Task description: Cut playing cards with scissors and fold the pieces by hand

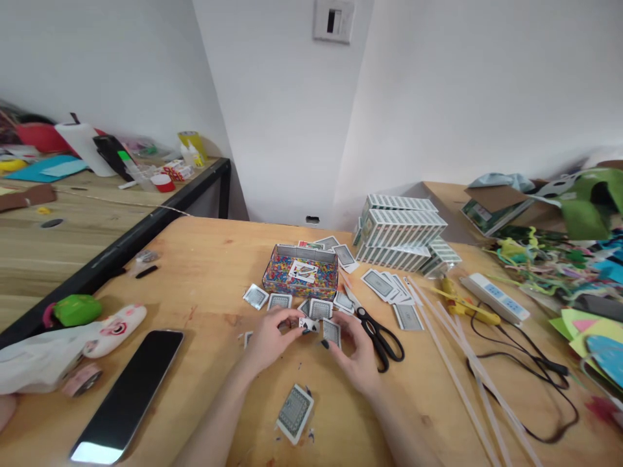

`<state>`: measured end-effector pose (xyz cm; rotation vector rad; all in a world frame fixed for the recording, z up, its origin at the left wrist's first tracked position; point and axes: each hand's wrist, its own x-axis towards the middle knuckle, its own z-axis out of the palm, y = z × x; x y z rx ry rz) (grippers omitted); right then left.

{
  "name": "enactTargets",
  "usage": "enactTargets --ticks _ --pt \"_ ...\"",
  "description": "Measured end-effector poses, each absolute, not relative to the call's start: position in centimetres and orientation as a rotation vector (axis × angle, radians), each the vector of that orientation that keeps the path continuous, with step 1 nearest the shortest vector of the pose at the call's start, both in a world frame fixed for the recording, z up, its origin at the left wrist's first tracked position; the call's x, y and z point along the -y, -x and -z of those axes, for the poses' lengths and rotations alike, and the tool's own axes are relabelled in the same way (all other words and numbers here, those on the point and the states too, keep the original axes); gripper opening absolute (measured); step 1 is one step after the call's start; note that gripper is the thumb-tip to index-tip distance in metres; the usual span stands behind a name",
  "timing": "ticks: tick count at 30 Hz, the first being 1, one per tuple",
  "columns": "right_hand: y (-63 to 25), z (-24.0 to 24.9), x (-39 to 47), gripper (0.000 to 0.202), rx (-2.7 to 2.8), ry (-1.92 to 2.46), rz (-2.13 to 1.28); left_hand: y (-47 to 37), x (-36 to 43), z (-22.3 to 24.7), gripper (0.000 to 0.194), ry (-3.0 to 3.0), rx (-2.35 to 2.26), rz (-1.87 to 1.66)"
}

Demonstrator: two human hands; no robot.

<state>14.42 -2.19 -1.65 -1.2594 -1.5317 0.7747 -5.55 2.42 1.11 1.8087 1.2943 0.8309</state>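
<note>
Pinched in my left hand (272,337) is a playing card with a spade face (309,324), tilted toward me. My right hand (354,350) grips another playing card (331,334), its grey patterned back showing. The two cards are held close together over the table, just in front of a colourful open box (300,269). Inside that box lies a face card (303,271). Several grey-backed cards (280,301) lie along the box's front. Nearer to me, a small pile of cards (295,413) rests on the wood. Black-handled scissors (379,334) lie beside my right hand.
Striped card boxes (403,227) are stacked at the back right, with fanned cards (387,285) before them. Clear glue sticks (467,363), a yellow glue gun (470,305) and a power strip (495,297) lie right. A phone (129,395) and white plush item (73,344) are left.
</note>
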Motion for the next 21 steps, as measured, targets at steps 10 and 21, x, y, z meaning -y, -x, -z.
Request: enactTargets --ticks 10,21 --pt "-13.7 1.1 1.7 0.032 1.853 1.371 -0.458 5.2 -2.2 -1.3 0.007 -2.184 -1.282 -0.611" --pt "-15.9 0.7 0.1 0.022 1.71 1.48 -0.129 5.4 -2.6 -0.5 0.015 -2.166 -1.384 -0.634"
